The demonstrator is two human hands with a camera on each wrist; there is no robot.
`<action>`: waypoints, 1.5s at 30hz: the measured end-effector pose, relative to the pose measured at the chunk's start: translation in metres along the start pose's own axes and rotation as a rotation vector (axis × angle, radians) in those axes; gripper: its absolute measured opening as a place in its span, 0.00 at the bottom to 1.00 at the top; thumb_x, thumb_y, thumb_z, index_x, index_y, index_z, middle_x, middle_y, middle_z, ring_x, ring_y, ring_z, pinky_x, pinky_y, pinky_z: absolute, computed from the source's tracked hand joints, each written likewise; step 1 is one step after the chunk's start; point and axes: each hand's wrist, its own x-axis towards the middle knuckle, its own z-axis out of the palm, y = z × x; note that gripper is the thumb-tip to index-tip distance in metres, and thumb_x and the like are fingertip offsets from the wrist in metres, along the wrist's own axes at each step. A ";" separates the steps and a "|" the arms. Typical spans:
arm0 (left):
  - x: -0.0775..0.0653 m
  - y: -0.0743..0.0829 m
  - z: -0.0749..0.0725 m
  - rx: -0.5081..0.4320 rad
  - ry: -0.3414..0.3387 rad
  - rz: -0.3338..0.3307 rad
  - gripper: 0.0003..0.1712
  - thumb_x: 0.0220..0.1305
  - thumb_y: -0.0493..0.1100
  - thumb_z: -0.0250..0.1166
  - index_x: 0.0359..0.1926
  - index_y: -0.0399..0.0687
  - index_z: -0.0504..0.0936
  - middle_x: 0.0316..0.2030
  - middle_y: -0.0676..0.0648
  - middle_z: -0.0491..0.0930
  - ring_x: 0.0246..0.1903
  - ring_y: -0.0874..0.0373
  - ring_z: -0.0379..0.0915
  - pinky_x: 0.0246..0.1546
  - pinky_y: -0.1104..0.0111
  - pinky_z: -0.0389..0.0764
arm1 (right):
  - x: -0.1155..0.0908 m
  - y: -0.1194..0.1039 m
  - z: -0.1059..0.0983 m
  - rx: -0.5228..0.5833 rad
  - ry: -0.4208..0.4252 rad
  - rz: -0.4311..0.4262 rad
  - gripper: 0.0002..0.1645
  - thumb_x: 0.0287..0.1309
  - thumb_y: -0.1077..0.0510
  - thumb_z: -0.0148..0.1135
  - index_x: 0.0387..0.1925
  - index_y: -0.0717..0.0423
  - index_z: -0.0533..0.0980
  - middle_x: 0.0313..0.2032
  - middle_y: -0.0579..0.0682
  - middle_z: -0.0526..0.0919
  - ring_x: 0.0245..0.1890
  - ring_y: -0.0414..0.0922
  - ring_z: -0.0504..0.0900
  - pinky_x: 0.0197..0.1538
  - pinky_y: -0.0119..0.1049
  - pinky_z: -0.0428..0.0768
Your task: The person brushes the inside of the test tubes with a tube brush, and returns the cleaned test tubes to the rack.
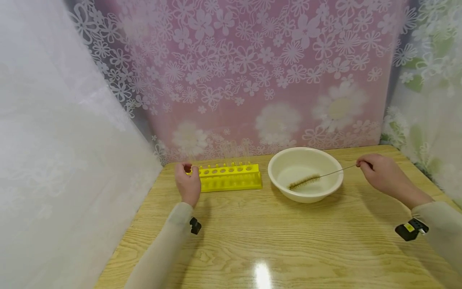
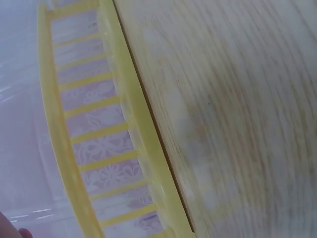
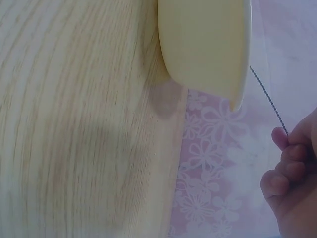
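Note:
My left hand [image 1: 187,184] is at the left end of a yellow test tube rack [image 1: 231,186], its fingers and thumb curled about the top of a clear glass test tube there. The glass is faint, and the hand covers part of it. Several more clear test tubes [image 1: 234,150] stand upright toward the rack's right end. In the left wrist view, only a bit of finger shows at the lower left corner. My right hand [image 1: 380,172] pinches the twisted wire handle of a test tube brush [image 1: 304,182]. Its tan bristles lie inside a white basin [image 1: 306,197].
Rack and basin stand side by side toward the back of a wooden table [image 1: 252,233]. A pink flowered curtain [image 1: 231,80] hangs behind them. White sheeting [image 1: 72,160] closes the left side, and a leafy patterned sheet [image 1: 433,120] the right.

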 end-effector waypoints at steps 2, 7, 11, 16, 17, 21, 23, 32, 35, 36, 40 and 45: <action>0.002 -0.001 -0.001 -0.007 0.021 -0.029 0.10 0.68 0.40 0.58 0.43 0.37 0.72 0.40 0.41 0.69 0.42 0.43 0.66 0.40 0.61 0.67 | 0.000 0.000 -0.001 0.002 0.007 -0.004 0.17 0.75 0.62 0.47 0.45 0.67 0.81 0.41 0.65 0.85 0.24 0.37 0.72 0.26 0.34 0.69; 0.007 -0.006 -0.003 0.003 0.045 -0.072 0.11 0.68 0.40 0.59 0.45 0.37 0.70 0.40 0.42 0.67 0.43 0.43 0.65 0.41 0.61 0.65 | 0.000 0.000 -0.001 0.003 0.015 -0.009 0.17 0.74 0.62 0.47 0.45 0.67 0.81 0.42 0.65 0.85 0.25 0.37 0.73 0.26 0.34 0.69; 0.007 -0.008 -0.005 0.012 0.044 -0.085 0.11 0.68 0.40 0.59 0.44 0.39 0.69 0.40 0.42 0.65 0.41 0.46 0.63 0.41 0.60 0.64 | 0.001 0.002 -0.001 0.013 0.005 0.006 0.18 0.75 0.61 0.46 0.46 0.67 0.81 0.43 0.66 0.85 0.25 0.38 0.73 0.26 0.34 0.69; 0.008 -0.012 -0.005 0.005 0.034 -0.102 0.14 0.68 0.43 0.59 0.46 0.37 0.67 0.41 0.44 0.63 0.40 0.50 0.60 0.41 0.59 0.63 | 0.002 0.004 -0.002 0.026 0.005 0.011 0.19 0.76 0.60 0.45 0.47 0.67 0.81 0.43 0.67 0.85 0.21 0.35 0.70 0.25 0.34 0.67; 0.008 -0.013 -0.004 0.005 0.031 -0.106 0.15 0.68 0.43 0.59 0.47 0.37 0.67 0.41 0.44 0.63 0.41 0.50 0.60 0.42 0.59 0.63 | 0.002 0.004 -0.002 0.027 0.008 0.009 0.19 0.76 0.60 0.44 0.47 0.67 0.81 0.43 0.66 0.85 0.21 0.35 0.70 0.25 0.34 0.67; 0.010 -0.014 -0.003 -0.006 0.008 -0.132 0.18 0.68 0.43 0.59 0.50 0.36 0.66 0.43 0.44 0.62 0.42 0.50 0.60 0.43 0.59 0.63 | 0.003 0.003 -0.005 0.025 0.018 0.003 0.19 0.76 0.60 0.45 0.46 0.67 0.81 0.42 0.65 0.85 0.21 0.35 0.70 0.24 0.34 0.67; 0.010 -0.015 -0.002 -0.012 -0.007 -0.148 0.18 0.68 0.42 0.60 0.51 0.37 0.66 0.45 0.42 0.63 0.43 0.50 0.61 0.44 0.59 0.65 | 0.004 0.002 -0.007 0.024 0.022 0.000 0.19 0.76 0.60 0.44 0.46 0.66 0.81 0.41 0.65 0.85 0.20 0.36 0.69 0.24 0.34 0.67; 0.012 -0.014 0.003 0.009 -0.163 -0.210 0.24 0.72 0.48 0.57 0.62 0.40 0.70 0.54 0.41 0.72 0.53 0.48 0.70 0.58 0.54 0.75 | 0.005 -0.003 -0.017 0.042 0.039 0.027 0.22 0.77 0.58 0.41 0.47 0.66 0.80 0.43 0.67 0.84 0.15 0.40 0.63 0.22 0.35 0.63; 0.011 -0.015 0.006 0.032 -0.210 -0.217 0.26 0.73 0.48 0.56 0.66 0.42 0.69 0.56 0.41 0.72 0.56 0.48 0.70 0.60 0.54 0.74 | 0.005 -0.003 -0.019 0.036 0.052 0.022 0.21 0.77 0.59 0.42 0.47 0.67 0.81 0.43 0.67 0.84 0.16 0.39 0.64 0.23 0.35 0.63; 0.011 -0.015 0.006 0.036 -0.217 -0.215 0.26 0.73 0.48 0.56 0.66 0.41 0.69 0.56 0.41 0.72 0.56 0.48 0.70 0.60 0.53 0.74 | 0.005 -0.003 -0.020 0.039 0.054 0.024 0.21 0.77 0.58 0.42 0.48 0.66 0.80 0.43 0.67 0.84 0.16 0.39 0.64 0.23 0.35 0.63; 0.012 -0.015 0.009 0.070 -0.206 -0.194 0.23 0.75 0.48 0.55 0.64 0.42 0.71 0.53 0.42 0.74 0.54 0.47 0.72 0.58 0.53 0.76 | 0.006 -0.002 -0.025 0.050 0.069 0.026 0.21 0.77 0.58 0.42 0.49 0.66 0.80 0.43 0.67 0.84 0.14 0.40 0.62 0.20 0.36 0.62; 0.013 -0.014 0.010 0.102 -0.192 -0.181 0.19 0.78 0.48 0.53 0.60 0.42 0.73 0.50 0.42 0.74 0.51 0.47 0.73 0.54 0.53 0.77 | 0.006 -0.002 -0.030 0.040 0.078 0.041 0.22 0.78 0.57 0.41 0.50 0.66 0.80 0.44 0.68 0.83 0.10 0.41 0.58 0.17 0.37 0.61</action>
